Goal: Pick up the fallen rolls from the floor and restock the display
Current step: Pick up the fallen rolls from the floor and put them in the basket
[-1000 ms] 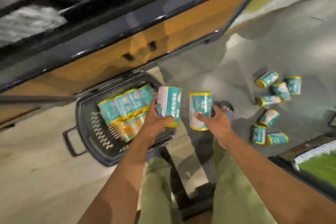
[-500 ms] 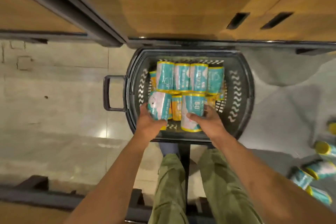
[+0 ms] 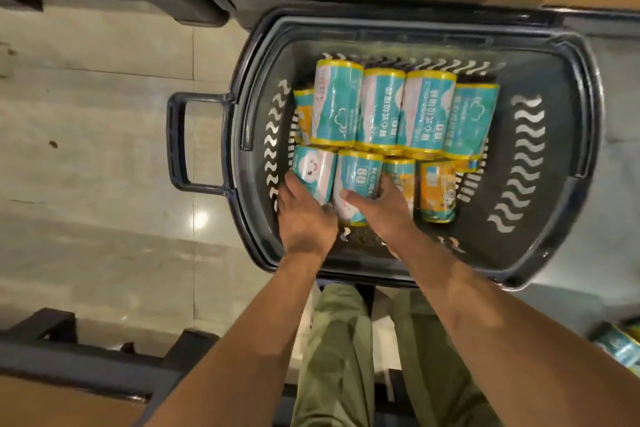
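The teal-and-yellow film-wrapped rolls (image 3: pixel 381 111) look light, squashy and slick, so best clasped round the barrel's middle; left hand (image 3: pixel 304 218) curls round a smiley-faced roll (image 3: pixel 313 172), right hand (image 3: pixel 384 208) round a roll marked 80 (image 3: pixel 358 177), both at seven o'clock inside the dark slotted plastic basket (image 3: pixel 585 121); four teal ones lie in a row at twelve o'clock; at least three orange-labelled rolls (image 3: pixel 438 191) show; those beneath are uncountable; one fallen roll (image 3: pixel 620 347) lies on the pale floor (image 3: pixel 104 149) at four o'clock.

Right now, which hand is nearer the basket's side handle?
Left. The left hand grips the smiley-face roll at the end nearest the handle; the right hand holds the roll marked 80, one roll farther off.
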Demonstrator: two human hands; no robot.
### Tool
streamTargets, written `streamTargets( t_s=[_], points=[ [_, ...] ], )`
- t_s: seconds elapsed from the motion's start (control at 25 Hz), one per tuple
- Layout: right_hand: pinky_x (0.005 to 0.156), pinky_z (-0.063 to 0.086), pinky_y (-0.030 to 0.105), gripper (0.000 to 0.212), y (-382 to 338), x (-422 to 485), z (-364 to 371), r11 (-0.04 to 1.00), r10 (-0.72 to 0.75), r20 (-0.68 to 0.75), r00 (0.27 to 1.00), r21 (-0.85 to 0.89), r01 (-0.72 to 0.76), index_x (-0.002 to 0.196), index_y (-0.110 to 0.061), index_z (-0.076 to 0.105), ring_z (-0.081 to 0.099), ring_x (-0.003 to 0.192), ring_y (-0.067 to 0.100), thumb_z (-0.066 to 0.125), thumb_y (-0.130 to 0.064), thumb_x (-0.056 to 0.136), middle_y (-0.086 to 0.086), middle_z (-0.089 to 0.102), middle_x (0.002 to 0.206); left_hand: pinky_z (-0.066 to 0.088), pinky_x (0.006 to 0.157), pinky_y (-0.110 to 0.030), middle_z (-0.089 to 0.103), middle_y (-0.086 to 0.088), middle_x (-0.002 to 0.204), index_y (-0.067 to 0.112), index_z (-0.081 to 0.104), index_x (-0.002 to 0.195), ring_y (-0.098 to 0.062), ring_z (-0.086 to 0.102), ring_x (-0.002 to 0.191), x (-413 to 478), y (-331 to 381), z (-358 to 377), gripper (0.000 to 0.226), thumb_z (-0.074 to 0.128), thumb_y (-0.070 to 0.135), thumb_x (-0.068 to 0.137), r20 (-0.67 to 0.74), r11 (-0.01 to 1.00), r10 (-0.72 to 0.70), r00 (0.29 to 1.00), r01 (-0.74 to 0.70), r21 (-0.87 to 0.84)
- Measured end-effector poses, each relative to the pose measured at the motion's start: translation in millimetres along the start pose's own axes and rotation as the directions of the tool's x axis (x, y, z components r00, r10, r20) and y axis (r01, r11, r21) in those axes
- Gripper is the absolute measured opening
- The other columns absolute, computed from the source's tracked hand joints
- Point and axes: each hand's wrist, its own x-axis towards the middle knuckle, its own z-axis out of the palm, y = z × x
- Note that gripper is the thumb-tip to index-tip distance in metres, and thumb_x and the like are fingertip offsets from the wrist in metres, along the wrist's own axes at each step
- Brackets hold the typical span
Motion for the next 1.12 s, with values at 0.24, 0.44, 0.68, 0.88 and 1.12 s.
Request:
streamTargets(
  t_s=[0.24,0.44,0.68,0.88,1.12],
  points=[
    [0.077,0.059,0.019,0.058,7.9,-4.3,-8.1,1.0,-0.023,0.057,0.998,0.016,0.022,0.129,-0.025,0.055,0.069,0.096,-0.002,0.086,-0.033,0.081,-0.01,0.071,0.116,0.053,0.091,-0.043,0.065,-0.013,0.123,0.018,0.035,0.144,-0.035,0.064,0.111,23.4,-7.7,-14.2,0.068,0.071,0.014,0.087,0.087,0.994,0.074,0.993,-0.08,0.069],
    [0.082,0.058,0.028,0.055,4.8,-1.2,-7.3,0.998,-0.049,0.02,0.999,-0.03,0.05,0.128,-0.023,0.055,0.066,0.098,0.0,0.085,-0.031,0.082,-0.01,0.07,0.113,0.054,0.09,-0.042,0.068,-0.01,0.12,0.019,0.037,0.145,-0.031,0.066,0.108,20.4,-5.8,-19.4,0.068,0.067,0.004,0.087,-0.003,0.994,0.112,0.994,-0.112,-0.009],
    [0.08,0.056,0.03,0.051,7.5,2.0,-0.2,0.975,-0.117,-0.026,0.993,-0.192,0.11,0.126,-0.022,0.059,0.067,0.101,0.015,0.081,-0.04,0.084,-0.005,0.069,0.116,0.051,0.102,-0.045,0.05,-0.014,0.132,0.007,0.045,0.143,-0.032,0.055,0.118,16.3,-17.5,-11.8,0.066,0.07,-0.001,0.083,-0.044,0.957,0.287,0.957,-0.284,0.066],
    [0.1,0.049,0.036,0.059,0.8,-37.9,-25.5,0.887,-0.178,0.112,0.978,-0.413,0.209,0.144,-0.023,0.049,0.058,0.125,0.026,0.067,-0.044,0.092,0.004,0.061,0.136,0.042,0.111,-0.041,0.051,-0.009,0.141,0.011,0.041,0.149,-0.027,0.046,0.131,-20.2,-16.7,-44.0,0.07,0.071,0.018,0.087,0.148,0.931,0.314,0.938,-0.335,0.147],
    [0.112,0.043,0.046,0.067,-51.8,-219.9,-99.6,0.824,-0.415,-0.1,0.904,-0.462,0.328,0.15,-0.011,0.046,0.042,0.141,0.033,0.063,-0.043,0.094,0.013,0.049,0.151,0.042,0.111,-0.043,0.051,-0.011,0.144,0.007,0.045,0.147,-0.03,0.047,0.133,-129.4,53.5,-166.0,0.067,0.066,0.025,0.085,0.16,0.806,0.538,0.828,-0.56,0.192]
  ],
)
